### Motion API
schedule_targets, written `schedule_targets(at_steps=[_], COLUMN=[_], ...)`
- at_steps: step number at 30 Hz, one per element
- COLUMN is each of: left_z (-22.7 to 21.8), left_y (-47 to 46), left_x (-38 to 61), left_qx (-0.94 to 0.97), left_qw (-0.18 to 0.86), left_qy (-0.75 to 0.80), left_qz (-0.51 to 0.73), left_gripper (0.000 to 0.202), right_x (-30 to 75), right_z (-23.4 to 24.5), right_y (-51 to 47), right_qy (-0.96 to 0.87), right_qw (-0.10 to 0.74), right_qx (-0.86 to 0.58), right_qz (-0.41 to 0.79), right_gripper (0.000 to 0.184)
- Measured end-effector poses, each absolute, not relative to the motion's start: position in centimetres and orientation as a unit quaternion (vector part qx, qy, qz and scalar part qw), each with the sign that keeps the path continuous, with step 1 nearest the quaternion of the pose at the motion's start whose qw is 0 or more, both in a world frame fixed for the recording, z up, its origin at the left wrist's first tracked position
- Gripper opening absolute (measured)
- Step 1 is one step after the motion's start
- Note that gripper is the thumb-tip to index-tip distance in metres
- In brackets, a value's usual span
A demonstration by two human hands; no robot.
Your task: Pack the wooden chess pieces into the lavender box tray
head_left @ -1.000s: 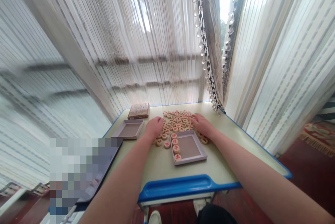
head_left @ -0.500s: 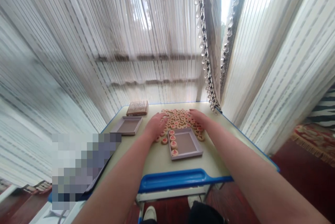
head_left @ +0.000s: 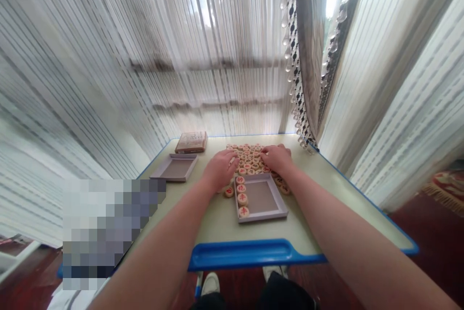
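A pile of round wooden Chinese chess pieces [head_left: 250, 157] lies between my two hands, some with red characters and some with dark ones. My left hand [head_left: 222, 169] is open at the pile's left side, fingers stretched over the edge pieces. At the right side, my right hand [head_left: 277, 158] is open with bent fingers touching pieces; its palm hides some of them. Just in front of the pile sits a shallow open box [head_left: 281, 203]. Several red-marked pieces [head_left: 242, 199] form a column along its left wall. One loose red piece [head_left: 228, 191] rests left of the box.
A second shallow box part [head_left: 174, 169] lies at the back left, with a closed brown box [head_left: 191, 141] behind it. The pale tabletop [head_left: 213, 225] has a blue front tray [head_left: 241, 254]. Curtains [head_left: 224, 82] hang behind the table. A blurred-out patch covers the left side.
My right hand has moved in over the pile's right side, its fingers now bent inward. My left hand has shifted slightly rightward over the pieces. The view has tilted a little.
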State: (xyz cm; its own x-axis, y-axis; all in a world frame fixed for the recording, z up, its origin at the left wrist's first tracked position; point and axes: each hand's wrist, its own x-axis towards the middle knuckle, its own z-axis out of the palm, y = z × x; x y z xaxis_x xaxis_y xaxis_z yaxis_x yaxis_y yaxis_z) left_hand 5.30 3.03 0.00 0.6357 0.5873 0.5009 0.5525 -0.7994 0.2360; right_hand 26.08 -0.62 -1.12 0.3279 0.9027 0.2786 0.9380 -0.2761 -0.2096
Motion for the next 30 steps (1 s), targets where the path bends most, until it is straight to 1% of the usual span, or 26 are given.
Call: schedule_targets(at_steps=[5, 10, 14, 19, 21, 24, 27, 30], left_z=[0.0, -0.2, -0.1, 0.0, 0.1, 0.0, 0.0, 0.0], left_y=[3.4, 3.6, 3.5, 3.3, 3.3, 3.4, 3.5, 3.5], left_x=[5.0, 4.5, 4.5, 4.7, 4.7, 4.6, 4.5, 4.5], left_qx=[0.905, 0.909, 0.909, 0.909, 0.910, 0.911, 0.911, 0.911], left_qw=[0.016, 0.015, 0.020, 0.019, 0.018, 0.020, 0.022, 0.023], left_qy=[0.335, 0.351, 0.353, 0.363, 0.362, 0.352, 0.348, 0.352], left_qz=[0.262, 0.225, 0.221, 0.203, 0.202, 0.214, 0.219, 0.216], left_gripper=[0.033, 0.035, 0.036, 0.034, 0.033, 0.034, 0.034, 0.034], right_x=[26.2, 26.3, 25.8, 25.7, 26.0, 26.5, 26.9, 26.9], right_z=[-1.2, -1.1, -1.0, -1.2, -1.3, -1.4, -1.2, -1.1], right_y=[-0.7, -0.8, -0.9, -0.5, -0.3, -0.3, -0.6, -0.8], right_qy=[-0.585, -0.589, -0.592, -0.610, -0.611, -0.594, -0.559, -0.546], right_qw=[0.191, 0.175, 0.187, 0.177, 0.187, 0.227, 0.262, 0.262], right_qx=[-0.787, -0.788, -0.782, -0.772, -0.769, -0.772, -0.786, -0.795], right_qz=[-0.041, -0.029, -0.046, -0.021, -0.014, -0.030, -0.037, -0.031], right_gripper=[0.035, 0.033, 0.033, 0.034, 0.035, 0.040, 0.041, 0.040])
